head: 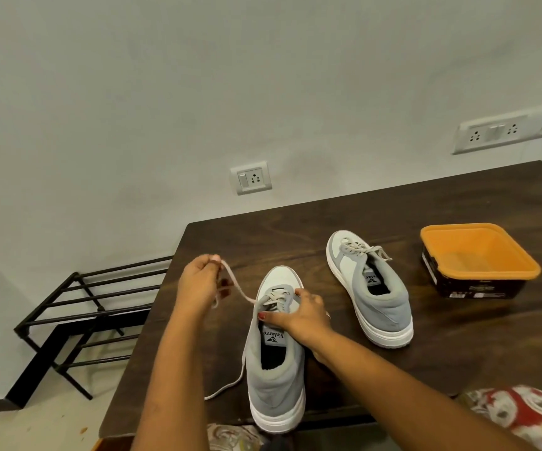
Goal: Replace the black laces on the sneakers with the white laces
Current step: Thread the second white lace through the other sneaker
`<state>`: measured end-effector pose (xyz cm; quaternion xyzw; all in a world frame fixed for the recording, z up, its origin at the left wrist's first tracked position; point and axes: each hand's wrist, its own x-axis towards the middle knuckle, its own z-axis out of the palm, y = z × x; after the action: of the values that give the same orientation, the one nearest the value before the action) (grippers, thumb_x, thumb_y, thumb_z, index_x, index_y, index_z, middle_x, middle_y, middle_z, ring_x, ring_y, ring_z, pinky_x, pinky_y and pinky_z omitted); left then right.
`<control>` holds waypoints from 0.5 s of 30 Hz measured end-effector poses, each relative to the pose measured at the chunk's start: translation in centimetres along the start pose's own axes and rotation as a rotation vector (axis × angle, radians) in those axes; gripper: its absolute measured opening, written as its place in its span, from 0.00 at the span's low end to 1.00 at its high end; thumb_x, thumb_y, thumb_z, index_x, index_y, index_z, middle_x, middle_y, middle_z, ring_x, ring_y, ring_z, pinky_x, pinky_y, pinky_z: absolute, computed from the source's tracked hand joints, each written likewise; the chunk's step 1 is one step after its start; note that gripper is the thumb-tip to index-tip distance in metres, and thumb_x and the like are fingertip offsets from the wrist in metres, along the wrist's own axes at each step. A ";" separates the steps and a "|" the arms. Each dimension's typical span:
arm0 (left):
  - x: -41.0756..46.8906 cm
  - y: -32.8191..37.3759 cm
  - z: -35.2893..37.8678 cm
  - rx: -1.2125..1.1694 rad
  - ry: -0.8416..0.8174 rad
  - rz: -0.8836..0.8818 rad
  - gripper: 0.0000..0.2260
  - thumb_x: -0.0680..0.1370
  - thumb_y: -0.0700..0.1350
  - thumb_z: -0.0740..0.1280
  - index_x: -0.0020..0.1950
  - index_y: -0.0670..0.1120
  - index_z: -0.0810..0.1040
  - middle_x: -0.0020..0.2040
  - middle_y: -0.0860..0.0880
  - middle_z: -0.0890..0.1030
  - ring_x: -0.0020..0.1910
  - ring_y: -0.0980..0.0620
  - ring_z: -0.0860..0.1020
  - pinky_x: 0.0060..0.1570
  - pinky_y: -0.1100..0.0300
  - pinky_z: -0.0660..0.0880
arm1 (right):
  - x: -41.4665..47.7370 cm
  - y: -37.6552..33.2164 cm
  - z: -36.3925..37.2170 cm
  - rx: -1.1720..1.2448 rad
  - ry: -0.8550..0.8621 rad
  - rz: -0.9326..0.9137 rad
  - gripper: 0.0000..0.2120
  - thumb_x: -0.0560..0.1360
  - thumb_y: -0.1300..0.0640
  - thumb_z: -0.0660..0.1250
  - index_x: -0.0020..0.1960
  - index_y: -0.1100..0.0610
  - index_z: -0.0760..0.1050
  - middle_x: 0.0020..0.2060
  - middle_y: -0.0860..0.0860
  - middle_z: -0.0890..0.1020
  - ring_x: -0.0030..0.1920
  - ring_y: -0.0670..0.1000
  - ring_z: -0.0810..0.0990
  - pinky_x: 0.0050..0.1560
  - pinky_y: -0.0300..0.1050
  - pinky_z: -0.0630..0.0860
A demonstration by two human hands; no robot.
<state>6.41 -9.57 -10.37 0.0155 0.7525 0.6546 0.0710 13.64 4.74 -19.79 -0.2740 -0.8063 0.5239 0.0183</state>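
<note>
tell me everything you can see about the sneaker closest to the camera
The near sneaker has a grey fabric upper, pale toe, thick white sole and a labelled tongue. It stands upright on the table, toe pointing away. The right hand holds its upper; the left hand pinches its white lace, pulled leftward.

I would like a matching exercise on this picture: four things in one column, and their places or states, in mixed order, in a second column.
Things
1. left hand
2. right hand
3. far grey-and-white sneaker
4. orange square plastic tub

States
A. open-topped, at the right on the dark wooden table
B. pinches a white lace, pulled up leftwards
C. laced white, no hand on it
D. grips the near grey-and-white sneaker by its eyelets

Pairs: 1-B, 2-D, 3-C, 4-A.
</note>
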 end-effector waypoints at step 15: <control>0.9 -4.6 1.2 0.797 -0.414 -0.077 0.11 0.76 0.34 0.60 0.53 0.47 0.74 0.51 0.45 0.80 0.42 0.49 0.78 0.38 0.59 0.76 | -0.4 -0.6 -1.5 -0.048 -0.001 -0.064 0.25 0.68 0.47 0.69 0.63 0.49 0.70 0.59 0.51 0.78 0.57 0.54 0.77 0.58 0.49 0.75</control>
<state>6.00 -8.90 -15.16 0.1443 0.9158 0.2936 0.2329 14.18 5.59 -18.50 -0.2481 -0.8271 0.5035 0.0283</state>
